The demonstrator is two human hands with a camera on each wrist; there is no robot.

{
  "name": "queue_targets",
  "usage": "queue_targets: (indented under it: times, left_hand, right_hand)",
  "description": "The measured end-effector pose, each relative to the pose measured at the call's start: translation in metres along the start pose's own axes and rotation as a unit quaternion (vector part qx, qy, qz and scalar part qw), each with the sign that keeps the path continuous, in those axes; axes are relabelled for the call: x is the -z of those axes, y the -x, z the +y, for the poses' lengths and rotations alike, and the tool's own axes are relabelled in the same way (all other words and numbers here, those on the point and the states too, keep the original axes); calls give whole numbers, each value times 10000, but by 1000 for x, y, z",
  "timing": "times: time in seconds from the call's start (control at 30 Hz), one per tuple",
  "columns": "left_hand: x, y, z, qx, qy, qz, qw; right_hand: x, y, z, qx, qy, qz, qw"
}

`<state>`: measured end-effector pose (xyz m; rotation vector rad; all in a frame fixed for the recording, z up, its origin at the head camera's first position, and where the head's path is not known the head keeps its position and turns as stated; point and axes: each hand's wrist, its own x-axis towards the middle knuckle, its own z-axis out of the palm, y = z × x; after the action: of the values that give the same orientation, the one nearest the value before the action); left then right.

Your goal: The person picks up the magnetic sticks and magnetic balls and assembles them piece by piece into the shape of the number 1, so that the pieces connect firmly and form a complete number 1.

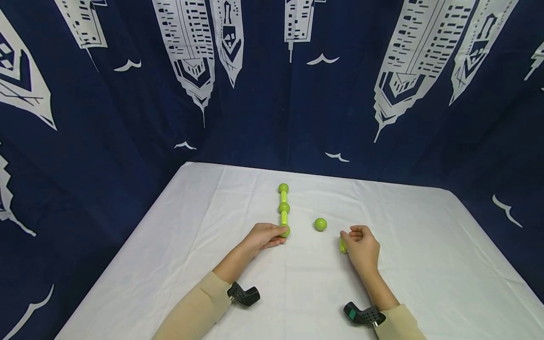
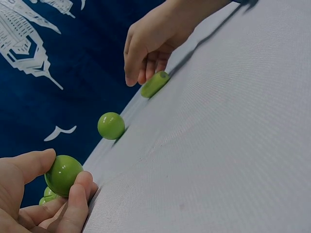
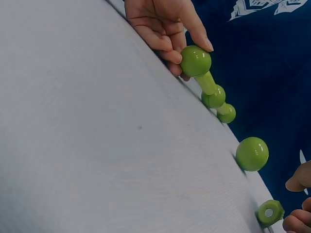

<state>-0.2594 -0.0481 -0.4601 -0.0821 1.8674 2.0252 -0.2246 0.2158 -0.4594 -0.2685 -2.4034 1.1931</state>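
My left hand (image 1: 262,236) pinches the nearest ball (image 2: 64,174) of a straight green chain between thumb and fingers. That chain (image 1: 284,208) has three glossy balls joined by two lighter green rods and points away from me. To its right, a loose green ball (image 1: 320,224) lies on the table, touched by neither hand. Farther right, my right hand (image 1: 363,248) hovers just over a short loose green rod (image 1: 343,246), its fingers loosely bent. The right wrist view shows this rod's end (image 3: 270,212) with a silvery round centre, and thumb and fingers stand apart beside it.
A white cloth (image 1: 238,293) covers the table. Behind it hangs a dark blue curtain (image 1: 263,118) printed with white buildings and birds. A black wrist camera (image 1: 244,294) sits on the left forearm and another camera (image 1: 363,314) on the right.
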Motion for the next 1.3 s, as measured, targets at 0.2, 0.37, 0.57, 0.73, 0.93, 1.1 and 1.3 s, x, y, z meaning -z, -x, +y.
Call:
queue_targets:
  times: [0.2,0.37,0.57,0.73,0.93,1.1,1.3]
  left_hand:
    - [0,1,0,-5,-54,-1,10000]
    - [0,1,1,61,-90,28,9999]
    - [1,1,1,58,-140,57,9999]
    - [1,0,0,-15,-167,34,9999]
    - [0,1,0,-39,-161,-7,9999]
    - [0,2,1,-125,-198,-41,9997]
    - [1,3,2,-112,-210,-22,9997]
  right_hand:
    - [-2,3,3,27,341,-184,9992]
    - [-5,5,4,71,586,-347,9976]
    - [-5,6,4,118,721,-432,9964]
    - [-5,6,3,155,759,-387,9962]
    - [-5,6,2,207,833,-313,9958]
    - [-4,5,1,185,833,-351,9957]
    - [-5,5,-1,107,703,-330,9969]
